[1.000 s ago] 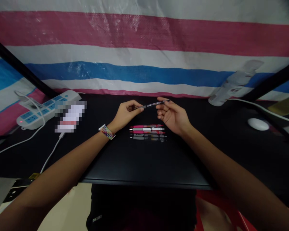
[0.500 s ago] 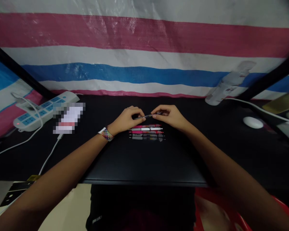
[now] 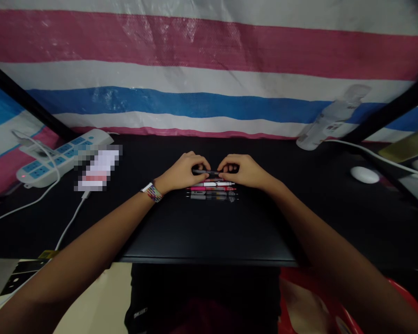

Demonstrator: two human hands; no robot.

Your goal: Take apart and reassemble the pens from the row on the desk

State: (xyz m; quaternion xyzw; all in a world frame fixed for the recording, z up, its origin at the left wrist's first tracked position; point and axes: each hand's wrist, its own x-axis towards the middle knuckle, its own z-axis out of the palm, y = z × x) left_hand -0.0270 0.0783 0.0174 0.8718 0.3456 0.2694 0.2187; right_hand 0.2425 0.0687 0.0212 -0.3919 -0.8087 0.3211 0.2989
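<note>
A dark pen (image 3: pixel 212 172) lies crosswise between my two hands, just beyond a row of other pens. My left hand (image 3: pixel 189 170) pinches its left end between thumb and fingers, and my right hand (image 3: pixel 244 170) does the same at its right end. Side by side below it on the black desk are a white pen (image 3: pixel 216 184), a red pen (image 3: pixel 212 189) and clear-and-grey pens (image 3: pixel 212 196). Another red pen beneath my fingers is partly hidden. A woven multicoloured band (image 3: pixel 153 191) circles my left wrist.
On the left are a white power strip (image 3: pixel 64 157) and a blurred-out phone (image 3: pixel 99 169) on a white cable (image 3: pixel 70 220). A clear bottle (image 3: pixel 329 121) leans at the back right, with a white mouse (image 3: pixel 365 175) nearer. The desk's front edge (image 3: pixel 209 260) runs below.
The dark pen has come down from a slant to nearly level, close against the row. Both hands moved slightly toward me, and the view shifted a little.
</note>
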